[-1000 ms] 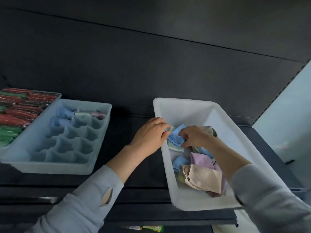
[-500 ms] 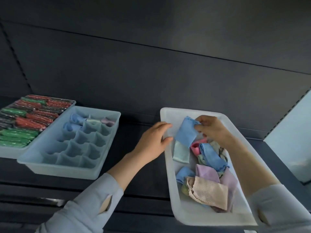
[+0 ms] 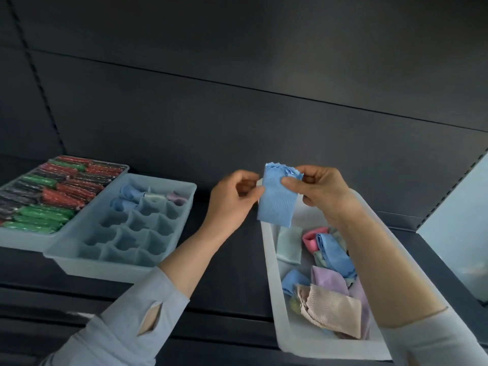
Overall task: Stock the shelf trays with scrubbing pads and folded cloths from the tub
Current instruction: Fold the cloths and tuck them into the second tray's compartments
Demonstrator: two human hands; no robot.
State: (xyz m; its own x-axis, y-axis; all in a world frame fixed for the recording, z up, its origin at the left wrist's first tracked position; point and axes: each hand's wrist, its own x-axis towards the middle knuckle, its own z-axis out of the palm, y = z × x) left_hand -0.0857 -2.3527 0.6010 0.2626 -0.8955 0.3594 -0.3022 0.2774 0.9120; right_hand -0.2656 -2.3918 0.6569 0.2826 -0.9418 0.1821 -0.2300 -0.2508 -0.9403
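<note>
So my fingers (image 3: 290, 184) on both sides are pinching this blue cloth (image 3: 277, 200): my right hand (image 3: 320, 191) has the bunched top corner between thumb and forefinger, and my left hand (image 3: 233, 199) nips its left edge, the other fingers curled in. The cloth hangs upright between them, up in the air over the far end of the white tub (image 3: 273, 270). It's light blue with a waffle-ish weave, folded into a narrow rectangle, zigzag edge along the top. Below it the tub holds a loose heap of other cloths (image 3: 332, 283): pink, blue, lilac, pale green, a beige one nearest me. Off to my left sits the divided tray (image 3: 113, 249), with a few rolled cloths in its far cells only, and just beside that a tray of red and green scrubbing pads (image 3: 50, 196). Everything's on a dark shelf (image 3: 232, 265) with a dark back panel behind.
</note>
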